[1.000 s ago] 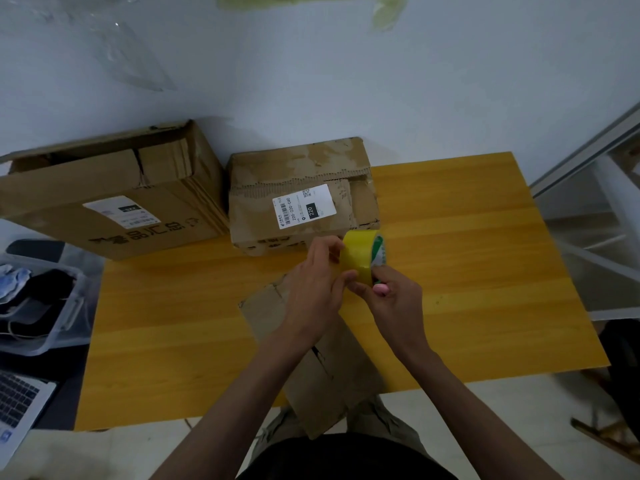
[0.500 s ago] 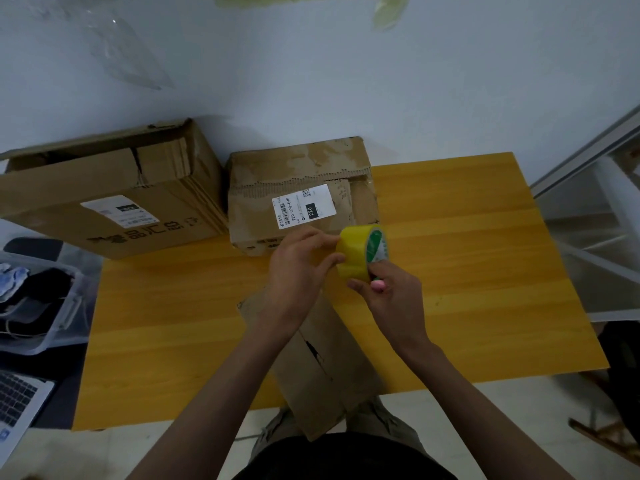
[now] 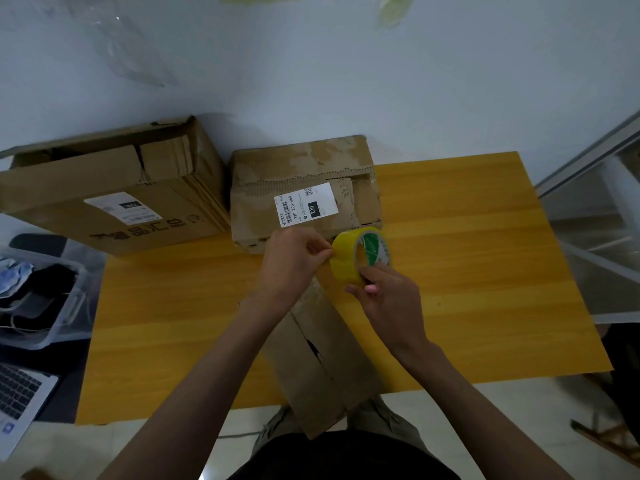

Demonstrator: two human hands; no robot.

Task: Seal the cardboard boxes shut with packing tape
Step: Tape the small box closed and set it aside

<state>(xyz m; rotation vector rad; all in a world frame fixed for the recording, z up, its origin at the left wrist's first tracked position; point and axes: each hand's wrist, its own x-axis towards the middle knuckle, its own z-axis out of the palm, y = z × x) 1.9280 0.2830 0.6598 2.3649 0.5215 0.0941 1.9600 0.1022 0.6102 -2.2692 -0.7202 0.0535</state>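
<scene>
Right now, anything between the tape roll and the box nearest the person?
Nothing visible. The tape roll is held above the near box by the right hand, while the left hand pinches at its outer edge; only open air lies below it.

Yellow tape roll (image 3: 346, 259) in grip, core side green-and-white printed. Brown cardboard boxes: flattened box (image 3: 322, 358) under the grip, worn box (image 3: 301, 188) just beyond with white barcode label (image 3: 305, 209) and a black patch. Yellow-orange wood-grain table (image 3: 485, 271) below. Pale blue-grey wall (image 3: 381, 81) behind.
</scene>
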